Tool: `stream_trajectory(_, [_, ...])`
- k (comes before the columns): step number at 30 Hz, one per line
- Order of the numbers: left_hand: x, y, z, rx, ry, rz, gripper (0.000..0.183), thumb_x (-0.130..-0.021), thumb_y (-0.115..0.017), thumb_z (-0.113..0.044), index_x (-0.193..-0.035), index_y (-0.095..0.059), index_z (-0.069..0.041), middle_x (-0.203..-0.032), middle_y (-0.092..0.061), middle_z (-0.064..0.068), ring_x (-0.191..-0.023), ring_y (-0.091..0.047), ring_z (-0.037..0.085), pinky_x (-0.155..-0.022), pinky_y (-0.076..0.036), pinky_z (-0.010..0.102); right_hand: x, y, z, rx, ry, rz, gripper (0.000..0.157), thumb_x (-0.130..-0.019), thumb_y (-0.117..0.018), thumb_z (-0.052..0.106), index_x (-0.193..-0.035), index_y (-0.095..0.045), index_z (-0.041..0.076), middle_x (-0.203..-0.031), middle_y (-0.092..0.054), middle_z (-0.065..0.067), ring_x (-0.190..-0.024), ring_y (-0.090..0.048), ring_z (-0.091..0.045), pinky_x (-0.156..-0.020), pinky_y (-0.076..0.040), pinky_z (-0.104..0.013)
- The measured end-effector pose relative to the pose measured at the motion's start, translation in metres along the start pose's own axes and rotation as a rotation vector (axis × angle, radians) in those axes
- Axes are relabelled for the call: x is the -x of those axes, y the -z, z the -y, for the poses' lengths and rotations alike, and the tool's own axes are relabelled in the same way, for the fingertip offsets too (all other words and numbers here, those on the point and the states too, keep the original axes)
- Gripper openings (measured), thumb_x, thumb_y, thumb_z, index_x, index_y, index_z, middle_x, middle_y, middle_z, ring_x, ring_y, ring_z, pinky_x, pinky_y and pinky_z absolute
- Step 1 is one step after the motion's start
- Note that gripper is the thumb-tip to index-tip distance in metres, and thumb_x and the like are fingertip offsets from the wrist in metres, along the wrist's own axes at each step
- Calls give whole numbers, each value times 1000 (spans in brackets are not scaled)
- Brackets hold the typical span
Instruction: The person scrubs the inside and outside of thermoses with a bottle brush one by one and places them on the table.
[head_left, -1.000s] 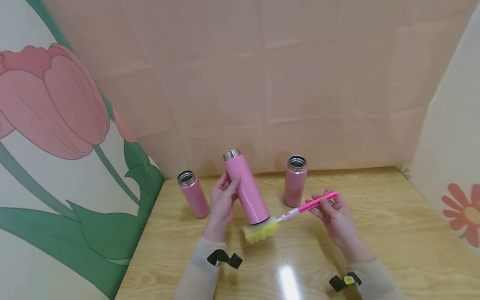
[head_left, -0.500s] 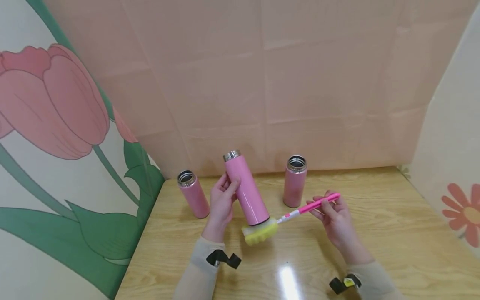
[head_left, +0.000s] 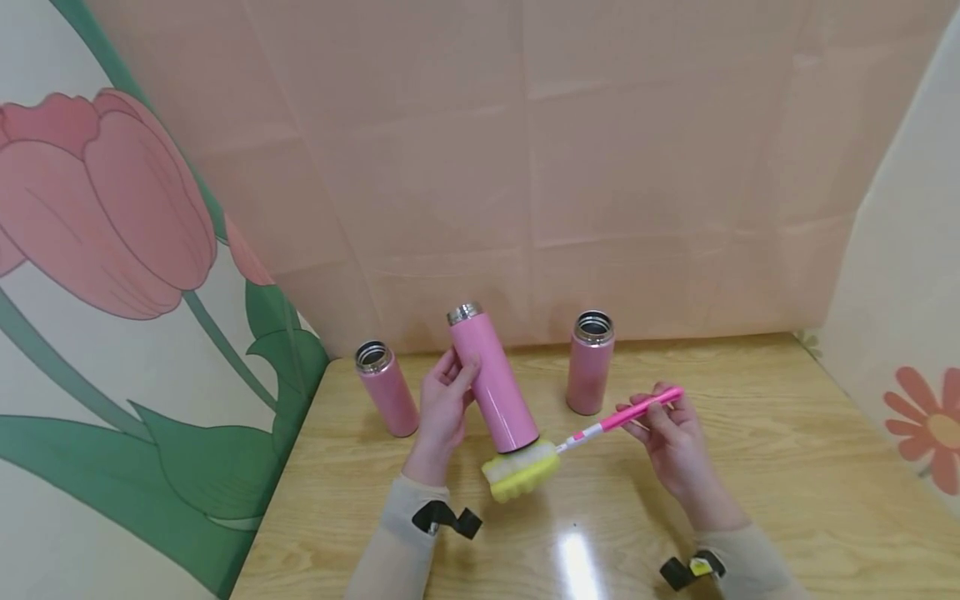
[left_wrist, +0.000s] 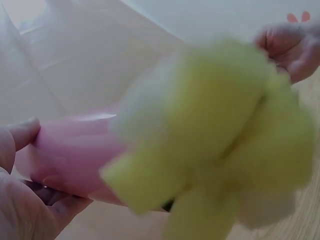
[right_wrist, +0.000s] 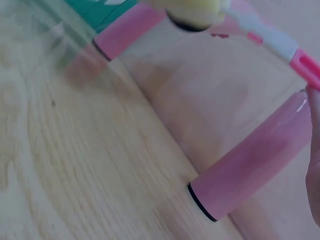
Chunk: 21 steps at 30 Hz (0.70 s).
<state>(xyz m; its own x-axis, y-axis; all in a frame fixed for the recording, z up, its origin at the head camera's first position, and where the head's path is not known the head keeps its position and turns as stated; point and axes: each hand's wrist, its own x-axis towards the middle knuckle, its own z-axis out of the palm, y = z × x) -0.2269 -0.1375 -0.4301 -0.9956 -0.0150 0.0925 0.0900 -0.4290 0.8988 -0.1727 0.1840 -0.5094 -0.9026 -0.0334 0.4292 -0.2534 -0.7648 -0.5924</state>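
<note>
My left hand (head_left: 444,408) grips a pink thermos bottle (head_left: 495,383) around its middle, tilted above the table with its bare steel neck up and its base toward me. The right hand (head_left: 675,437) pinches the pink handle of a sponge bottle brush (head_left: 637,410). Its yellow and white sponge head (head_left: 522,472) is at the base of the bottle. In the left wrist view the blurred sponge (left_wrist: 215,120) covers the bottle's bottom end, and the pink bottle (left_wrist: 75,150) lies between thumb and fingers. Whether the sponge presses on the base is hard to tell.
Two more open pink bottles stand on the wooden table (head_left: 337,517): one at the left (head_left: 388,392), and one at the back (head_left: 590,362) behind the brush. A peach cloth (head_left: 600,167) hangs at the table's back edge. A flower-painted wall (head_left: 75,350) borders the left side.
The sponge head has shifted slightly down toward me, showing more of its white side, and the handle has slid a little to the right. The bottle has dropped very slightly.
</note>
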Motion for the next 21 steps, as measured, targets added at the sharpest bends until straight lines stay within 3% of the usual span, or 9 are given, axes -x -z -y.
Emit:
stream_trajectory(6, [1, 6, 6, -42, -18, -18, 65, -98, -74, 1, -157, -48, 4, -142, -64, 24, -120, -68, 27, -95, -61, 37, -1, 3, 5, -118, -3, 103, 28, -114, -30, -3, -123, -56, 3, -119, -74, -19, -112, -75, -35, -99, -59, -44])
stream_trajectory(13, [2, 22, 20, -90, -85, -98, 76, -92, -75, 11, -159, -40, 6, -155, -53, 25, -142, -52, 36, -114, -49, 43, 1, 6, 12, -97, -11, 57, 27, -114, -30, -4, -123, -55, 2, -119, -74, -19, -112, -75, -35, -100, -58, -46])
stream_trajectory(21, [-1, 48, 37, -275, -193, -163, 72, -85, -80, 16, -148, -48, 3, -150, -57, 22, -144, -50, 36, -120, -41, 52, 3, 13, 15, -72, -21, 57, 31, -113, -27, -6, -122, -56, 3, -119, -74, -20, -114, -74, -36, -101, -57, -48])
